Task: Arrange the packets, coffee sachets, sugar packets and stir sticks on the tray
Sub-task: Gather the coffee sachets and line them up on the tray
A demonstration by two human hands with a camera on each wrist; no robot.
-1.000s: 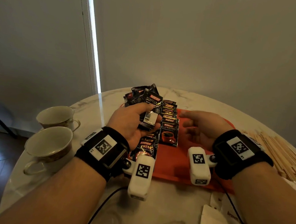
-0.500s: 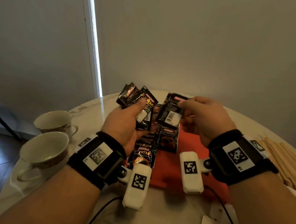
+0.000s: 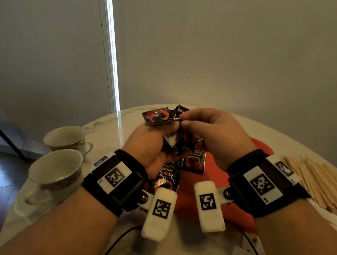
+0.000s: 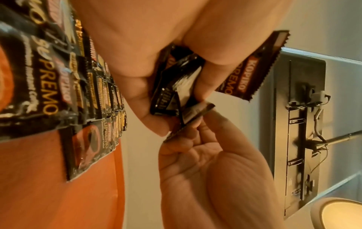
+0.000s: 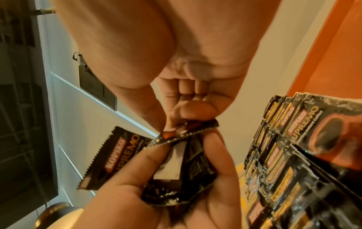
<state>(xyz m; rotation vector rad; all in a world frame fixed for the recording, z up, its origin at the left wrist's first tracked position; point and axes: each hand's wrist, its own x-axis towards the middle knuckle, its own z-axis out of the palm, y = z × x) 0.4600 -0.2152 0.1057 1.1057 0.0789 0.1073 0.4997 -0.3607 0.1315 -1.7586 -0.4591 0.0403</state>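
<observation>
On the desk (image 3: 90, 241) at lower centre, the tray (image 3: 189, 199) holds rows of sachets (image 3: 166, 178), and above it at frame centre the left hand (image 3: 149, 146) clutches a bunch of sachets (image 3: 173, 143) while the right hand (image 3: 214, 136) pinches one sachet (image 3: 158, 117) from it.

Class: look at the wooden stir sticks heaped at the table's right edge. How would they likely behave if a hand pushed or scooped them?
The stir sticks look thin and light, so a push would probably scatter them. Lying loose in a fanned heap, they likely slide apart when scooped. Being slender wood, they may snap if bent.
</observation>
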